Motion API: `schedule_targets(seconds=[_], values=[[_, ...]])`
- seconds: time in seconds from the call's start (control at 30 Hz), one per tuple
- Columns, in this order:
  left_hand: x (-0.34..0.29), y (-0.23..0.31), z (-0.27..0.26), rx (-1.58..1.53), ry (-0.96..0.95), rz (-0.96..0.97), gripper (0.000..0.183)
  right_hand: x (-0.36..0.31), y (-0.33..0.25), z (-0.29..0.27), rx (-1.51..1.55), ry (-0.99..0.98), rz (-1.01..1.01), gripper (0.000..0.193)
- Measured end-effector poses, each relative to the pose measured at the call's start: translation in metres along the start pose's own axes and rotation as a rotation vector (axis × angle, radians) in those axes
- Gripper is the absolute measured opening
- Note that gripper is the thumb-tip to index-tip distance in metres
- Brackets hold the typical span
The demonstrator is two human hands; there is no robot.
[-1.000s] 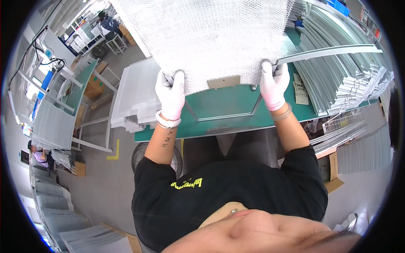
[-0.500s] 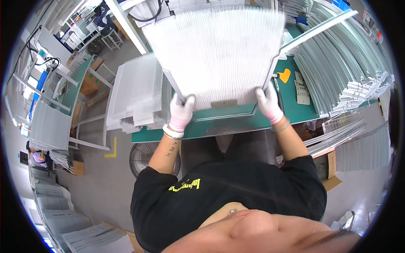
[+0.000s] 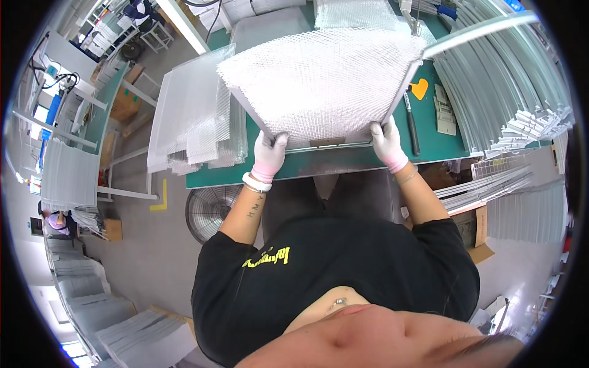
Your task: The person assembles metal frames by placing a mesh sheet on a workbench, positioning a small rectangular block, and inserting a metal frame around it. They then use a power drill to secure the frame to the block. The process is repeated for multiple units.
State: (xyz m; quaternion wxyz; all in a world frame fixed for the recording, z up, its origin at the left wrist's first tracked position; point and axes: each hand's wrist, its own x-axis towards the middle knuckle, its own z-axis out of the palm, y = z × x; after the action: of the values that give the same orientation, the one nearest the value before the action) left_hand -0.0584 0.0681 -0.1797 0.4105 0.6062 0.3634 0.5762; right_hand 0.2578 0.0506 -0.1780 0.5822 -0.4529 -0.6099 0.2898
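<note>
My gloved left hand and gloved right hand grip a metal mesh panel at its two near corners. Both sets of fingers are closed, thumbs on top. Grey frame strips run along the panel's sides, and a small tan tab sits at its near edge. The panel is raised toward its far end above the green worktable. Right of my right hand lie a hammer with a black handle and an orange-yellow flat piece. What supports the far end is hidden.
Stacked mesh sheets lie at the table's left. Many pale frame strips stand along the right, and a long pale bar slants out at the upper right. Flat grey plates lie beside the hammer. A floor fan stands below left.
The mesh panel has tipped to a flatter-looking angle, its far edge lower in view. The gap of table seen within its near frame has narrowed. Both hands keep their grip.
</note>
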Motion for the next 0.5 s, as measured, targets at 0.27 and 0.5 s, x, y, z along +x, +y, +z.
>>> schedule_targets(seconds=[0.27, 0.5], values=[[0.005, -0.007, -0.004, -0.038, -0.058, -0.162, 0.043, -0.002, 0.013, -0.005, 0.169, -0.096, 0.273, 0.047], [0.041, 0.149, 0.001, -0.180, -0.006, 0.154, 0.038, 0.072, -0.118, -0.043, 0.100, 0.010, -0.011, 0.031]])
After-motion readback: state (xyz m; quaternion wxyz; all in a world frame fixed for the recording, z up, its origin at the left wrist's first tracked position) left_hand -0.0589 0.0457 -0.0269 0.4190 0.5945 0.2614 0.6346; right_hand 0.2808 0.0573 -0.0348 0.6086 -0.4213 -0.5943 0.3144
